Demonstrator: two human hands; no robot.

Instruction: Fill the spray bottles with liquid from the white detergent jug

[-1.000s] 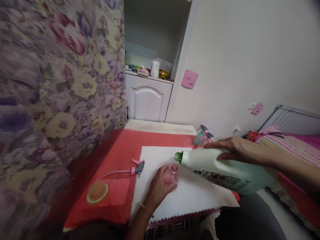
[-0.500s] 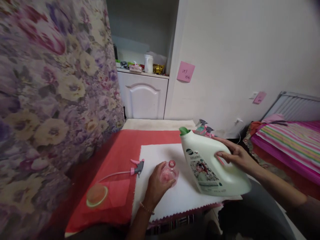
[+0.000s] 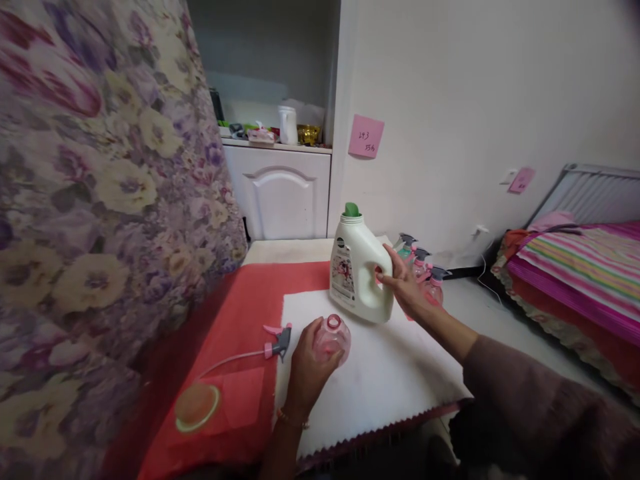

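My left hand point(image 3: 311, 363) is wrapped round a clear pink spray bottle point(image 3: 337, 340) with its top off, upright on the white cloth point(image 3: 370, 387). With my right hand point(image 3: 397, 277) I grip the handle of a large pale green detergent jug point(image 3: 357, 267). The jug is nearly upright, with a green spout in its uncapped mouth, behind and to the right of the pink bottle. Left of my left hand lies a pink and grey spray head point(image 3: 280, 341), its tube trailing over the red cover.
A round see-through disc with a pale rim point(image 3: 197, 407) lies on the red cover point(image 3: 235, 420). Several spray bottles point(image 3: 433, 288) stand at the table's right edge. A floral curtain point(image 3: 115, 220) hangs at the left, and a bed point(image 3: 585, 267) is at the right.
My right hand has moved the jug left and away from me, from tilted to nearly upright. My left hand still holds the pink bottle. More of the spray bottles at the right shows.
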